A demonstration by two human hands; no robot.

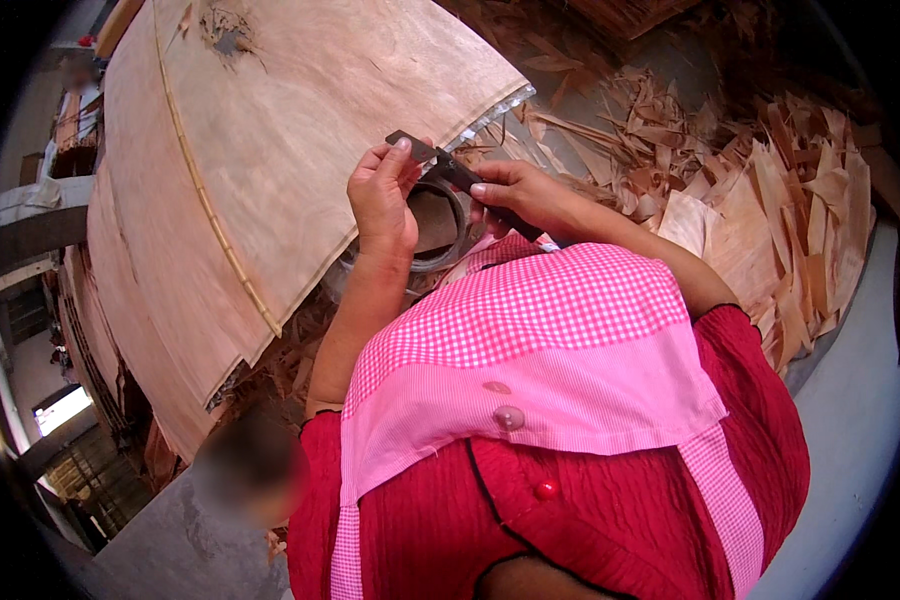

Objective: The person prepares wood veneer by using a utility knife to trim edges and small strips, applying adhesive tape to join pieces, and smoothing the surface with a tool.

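Observation:
My left hand (383, 200) pinches the angled upper end of a dark flat tool (448, 170), thumb on top. My right hand (518, 195) grips the tool's longer part, which slants down to the right. Just below my hands is a round grey rim (442, 252), possibly a container or roll, partly hidden by them and my pink checked apron (530, 300). To the left lies a large pale wood veneer sheet (230, 130) with a ragged, shiny edge near my hands and a thin bamboo-like strip (210, 240) along it.
Torn veneer scraps (790, 230) are heaped at the right, beside a grey surface (850, 340). More stacked sheets (100, 340) and concrete beams (25, 220) show at the left. A blurred head of another person (240, 460) is low on the left.

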